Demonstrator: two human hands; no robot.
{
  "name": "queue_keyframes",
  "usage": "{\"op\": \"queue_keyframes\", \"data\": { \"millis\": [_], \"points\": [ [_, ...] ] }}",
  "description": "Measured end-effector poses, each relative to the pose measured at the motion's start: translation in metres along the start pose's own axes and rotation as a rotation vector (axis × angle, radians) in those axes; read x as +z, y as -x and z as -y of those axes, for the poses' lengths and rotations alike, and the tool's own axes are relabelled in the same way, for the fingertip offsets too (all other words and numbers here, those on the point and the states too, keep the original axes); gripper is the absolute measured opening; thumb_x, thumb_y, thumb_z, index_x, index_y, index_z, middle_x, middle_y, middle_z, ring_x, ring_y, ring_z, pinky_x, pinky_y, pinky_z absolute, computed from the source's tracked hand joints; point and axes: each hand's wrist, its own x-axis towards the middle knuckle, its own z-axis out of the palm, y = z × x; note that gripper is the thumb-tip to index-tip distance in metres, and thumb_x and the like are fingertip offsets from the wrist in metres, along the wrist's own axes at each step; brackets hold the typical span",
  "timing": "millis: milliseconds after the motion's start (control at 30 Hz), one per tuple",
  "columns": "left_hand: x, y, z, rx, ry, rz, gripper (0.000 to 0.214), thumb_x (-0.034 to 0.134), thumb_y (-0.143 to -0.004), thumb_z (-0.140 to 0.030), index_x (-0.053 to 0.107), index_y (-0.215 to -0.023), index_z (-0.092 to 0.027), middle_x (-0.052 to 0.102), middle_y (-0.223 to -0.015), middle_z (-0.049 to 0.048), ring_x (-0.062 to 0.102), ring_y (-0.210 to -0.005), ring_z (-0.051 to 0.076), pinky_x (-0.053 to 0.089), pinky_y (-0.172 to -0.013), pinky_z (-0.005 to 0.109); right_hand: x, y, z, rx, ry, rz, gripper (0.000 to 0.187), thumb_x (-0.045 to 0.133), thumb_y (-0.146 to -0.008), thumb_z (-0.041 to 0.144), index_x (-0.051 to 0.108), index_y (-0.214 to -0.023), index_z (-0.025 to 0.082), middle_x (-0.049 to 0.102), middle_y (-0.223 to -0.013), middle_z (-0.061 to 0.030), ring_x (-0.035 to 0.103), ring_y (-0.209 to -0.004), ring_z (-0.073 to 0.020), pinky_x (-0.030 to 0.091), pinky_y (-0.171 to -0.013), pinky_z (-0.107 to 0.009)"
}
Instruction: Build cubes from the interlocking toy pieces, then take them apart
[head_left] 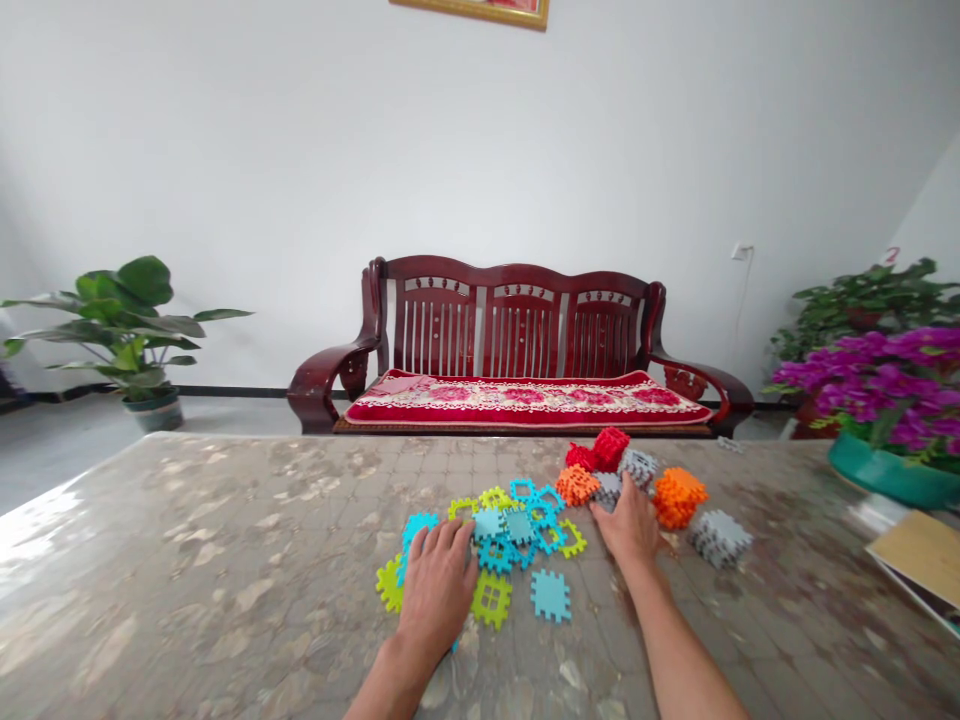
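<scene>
My left hand point(439, 575) lies palm down, fingers stretched out, over blue tiles point(420, 522) and lime green tiles point(390, 583) with notched edges. To its right is a loose heap of blue frame tiles point(544, 510), with pale blue tiles point(517, 524) on top. A lime green window tile point(491, 598) and a pale blue square tile point(551, 595) lie in front. My right hand point(630, 525) has its thumb and index finger around a small stack of grey tiles point(607, 488); its other fingers are partly hidden.
Around my right hand stand stacks of red tiles point(611, 448), orange tiles point(679, 497) and grey tiles point(720, 538). A teal flower pot point(892, 470) and a tan book point(919, 555) are at the table's right. Beyond the table point(225, 560) is a wooden bench point(517, 320).
</scene>
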Motion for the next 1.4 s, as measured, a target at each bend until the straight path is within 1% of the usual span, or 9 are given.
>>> {"op": "queue_keyframes", "data": {
  "millis": [100,233,367,533,800,1000,1167,1267,1400],
  "points": [
    [0.002,0.000,0.001,0.004,-0.003,-0.008,0.040,0.047,-0.088,-0.019,0.058,-0.127,-0.024,0.061,-0.130,0.0067,0.052,-0.123,0.025,0.030,-0.109,0.048,-0.001,-0.003,0.004,0.004,0.014,0.083,0.074,0.055,-0.082,0.047,0.032,-0.145,0.015,0.060,-0.127,-0.0165,0.056,-0.115,-0.0317,0.043,-0.092,-0.042],
    [0.002,-0.001,0.001,0.009,-0.008,-0.014,0.040,0.048,-0.088,-0.018,0.059,-0.126,-0.024,0.062,-0.129,0.0065,0.052,-0.122,0.025,0.031,-0.109,0.047,0.000,-0.005,0.004,-0.030,0.060,0.112,0.075,0.052,-0.084,0.049,0.029,-0.148,0.019,0.057,-0.133,-0.0148,0.054,-0.117,-0.0322,0.041,-0.092,-0.044],
    [0.002,-0.001,0.002,0.005,-0.009,-0.015,0.040,0.047,-0.088,-0.019,0.059,-0.126,-0.025,0.062,-0.129,0.0061,0.053,-0.121,0.024,0.030,-0.109,0.047,0.002,-0.006,0.002,-0.069,0.074,0.128,0.064,0.049,-0.086,0.049,0.038,-0.144,0.024,0.060,-0.129,-0.0114,0.056,-0.113,-0.0310,0.042,-0.089,-0.042],
    [0.003,0.000,0.002,0.010,-0.006,-0.016,0.040,0.047,-0.089,-0.019,0.058,-0.127,-0.025,0.062,-0.129,0.0060,0.052,-0.121,0.024,0.031,-0.108,0.046,0.002,-0.006,0.002,-0.090,0.069,0.083,0.055,0.050,-0.086,0.045,0.047,-0.137,0.025,0.065,-0.122,-0.0091,0.057,-0.109,-0.0286,0.043,-0.087,-0.038],
    [0.004,0.000,0.003,0.018,-0.014,-0.017,0.039,0.044,-0.090,-0.020,0.058,-0.127,-0.023,0.062,-0.129,0.0067,0.051,-0.121,0.024,0.030,-0.108,0.045,-0.007,-0.002,0.004,0.019,0.039,0.090,0.054,0.053,-0.080,0.042,0.052,-0.131,0.025,0.067,-0.113,-0.0099,0.061,-0.104,-0.0287,0.046,-0.084,-0.037],
    [-0.001,0.000,0.000,0.013,-0.007,-0.012,0.039,0.046,-0.089,-0.020,0.059,-0.126,-0.025,0.062,-0.128,0.0061,0.053,-0.119,0.024,0.031,-0.108,0.045,-0.013,0.006,-0.002,0.116,-0.160,0.060,0.058,0.050,-0.077,0.039,0.052,-0.132,0.022,0.065,-0.117,-0.0113,0.061,-0.104,-0.0295,0.047,-0.084,-0.039],
    [-0.002,-0.001,0.000,0.015,0.000,-0.016,0.040,0.047,-0.088,-0.020,0.058,-0.126,-0.025,0.062,-0.128,0.0060,0.054,-0.119,0.024,0.032,-0.107,0.046,-0.011,0.010,-0.007,0.114,-0.508,-0.046,0.063,0.049,-0.073,0.041,0.052,-0.130,0.016,0.065,-0.118,-0.0126,0.061,-0.102,-0.0281,0.046,-0.088,-0.037],
    [-0.001,-0.001,0.001,0.015,-0.003,-0.011,0.039,0.045,-0.089,-0.019,0.059,-0.125,-0.025,0.063,-0.128,0.0065,0.054,-0.120,0.024,0.032,-0.107,0.045,-0.015,0.015,0.002,0.028,-0.741,-0.079,0.064,0.049,-0.072,0.041,0.052,-0.129,0.013,0.066,-0.114,-0.0124,0.063,-0.090,-0.0249,0.049,-0.082,-0.035],
    [0.001,-0.001,0.003,0.011,0.007,-0.012,0.041,0.045,-0.089,-0.020,0.057,-0.128,-0.024,0.062,-0.129,0.0071,0.053,-0.121,0.024,0.032,-0.108,0.046,-0.024,0.031,0.027,-0.254,-0.860,-0.019,0.058,0.050,-0.072,0.033,0.054,-0.126,0.014,0.064,-0.120,-0.0124,0.062,-0.092,-0.0231,0.051,-0.077,-0.033]
  ]
}}
